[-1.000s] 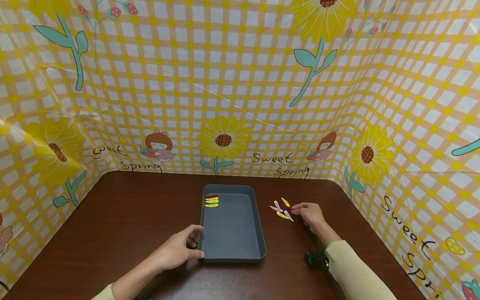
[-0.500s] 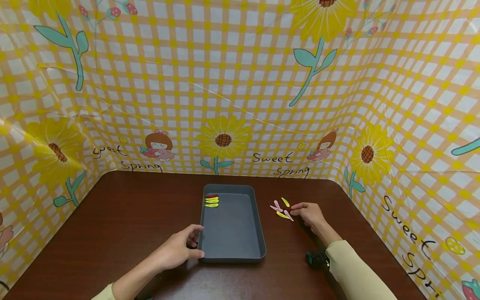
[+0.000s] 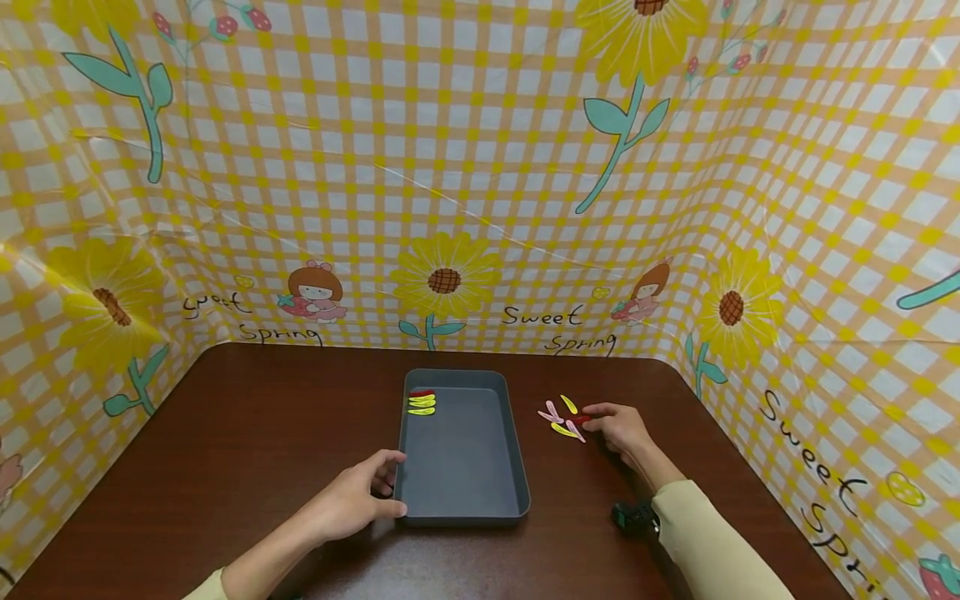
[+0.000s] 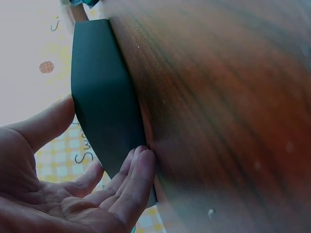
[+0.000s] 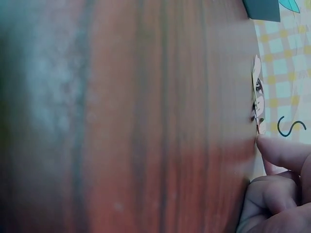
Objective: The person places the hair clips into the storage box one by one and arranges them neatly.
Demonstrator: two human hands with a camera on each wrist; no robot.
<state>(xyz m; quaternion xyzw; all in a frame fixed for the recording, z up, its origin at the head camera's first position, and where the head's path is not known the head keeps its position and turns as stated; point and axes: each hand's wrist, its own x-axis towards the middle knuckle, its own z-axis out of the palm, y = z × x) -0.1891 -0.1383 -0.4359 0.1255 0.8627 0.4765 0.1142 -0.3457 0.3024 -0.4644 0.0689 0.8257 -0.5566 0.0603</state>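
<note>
In the head view my left hand (image 3: 352, 497) rests at the left wall of a grey rectangular tray (image 3: 461, 467), thumb and index fingertip at the rim. The left wrist view has its fairly straight fingers (image 4: 138, 177) against the tray's outer wall. My right hand (image 3: 617, 427) pinches a red snap hair clip (image 3: 582, 419) between thumb and index finger, low over the table. Beside it lie loose yellow hair clips (image 3: 568, 404) and pink hair clips (image 3: 553, 410). Inside the tray, at its far left corner, a red hair clip (image 3: 422, 392) and several yellow hair clips (image 3: 422, 411) lie in a row.
The dark brown wooden table (image 3: 247, 433) has rounded far corners. A yellow checked cloth (image 3: 480, 167) with sunflowers stands round its back and sides. A black device (image 3: 633, 517) sits at the right wrist, below the sleeve cuff.
More of the red hair clip shows at the right fingertips now. The head view has shifted slightly; the left hand and tray stay as they were.
</note>
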